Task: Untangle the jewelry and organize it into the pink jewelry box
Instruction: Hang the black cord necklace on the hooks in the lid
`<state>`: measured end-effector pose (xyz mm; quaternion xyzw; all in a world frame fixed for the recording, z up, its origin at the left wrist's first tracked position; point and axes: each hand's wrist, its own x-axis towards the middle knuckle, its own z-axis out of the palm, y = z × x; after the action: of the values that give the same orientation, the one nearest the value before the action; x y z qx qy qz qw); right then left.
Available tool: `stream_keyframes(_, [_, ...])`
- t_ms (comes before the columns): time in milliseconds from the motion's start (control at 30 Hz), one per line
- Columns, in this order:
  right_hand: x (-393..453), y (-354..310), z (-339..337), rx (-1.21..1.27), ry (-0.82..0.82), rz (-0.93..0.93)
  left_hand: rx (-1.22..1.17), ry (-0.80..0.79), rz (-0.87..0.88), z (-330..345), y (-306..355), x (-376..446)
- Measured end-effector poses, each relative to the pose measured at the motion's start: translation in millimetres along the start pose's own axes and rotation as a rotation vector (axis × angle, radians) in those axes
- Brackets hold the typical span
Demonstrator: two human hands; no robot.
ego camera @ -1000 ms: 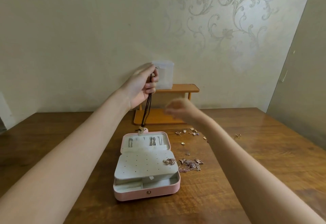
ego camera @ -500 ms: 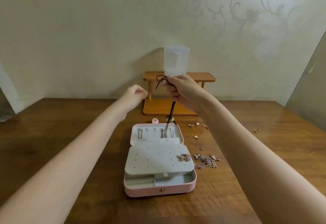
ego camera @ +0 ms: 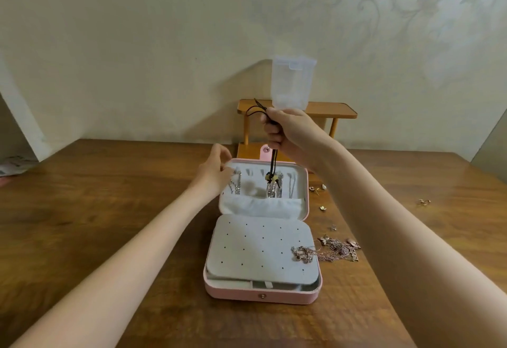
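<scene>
Our left hand [ego camera: 216, 169], fingers loose, has dropped to the pink jewelry box [ego camera: 262, 297] lid; right hand [ego camera: 288, 133] still grips the black cord necklace [ego camera: 273, 155]. No readable text.

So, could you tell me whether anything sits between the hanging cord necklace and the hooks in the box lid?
Partly. The right hand holds the black cord necklace right over the lid, but silver chains already hang there, and the left hand is at the lid's left hooks.
</scene>
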<state>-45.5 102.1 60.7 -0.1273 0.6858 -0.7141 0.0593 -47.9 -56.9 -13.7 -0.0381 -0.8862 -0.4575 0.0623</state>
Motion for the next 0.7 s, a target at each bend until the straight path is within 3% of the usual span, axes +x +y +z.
stream_keyframes(67, [0.8, 1.1, 3.1, 0.015, 0.013, -0.016, -0.029, 0.038, 0.115, -0.8, 5.1, -7.6])
stream_keyframes(167, [1.4, 6.5, 7.5, 0.057, 0.068, -0.077, 0.113, 0.069, 0.296, -1.1, 5.6, -18.1])
stream_keyframes(333, [1.4, 14.1, 9.9, 0.118, 0.108, -0.171, 0.413, -0.058, 0.454, 1.1, -4.7, -30.7])
stream_keyframes(433, [0.0, 12.2, 10.5, 0.139, 0.12, -0.186, 0.47, -0.041, 0.549, -1.3, -9.2, -35.2])
stream_keyframes(700, [1.5, 17.5, 17.1, 0.105, 0.144, -0.198, 0.423, -0.024, 0.55, -0.4, -3.4, -42.1])
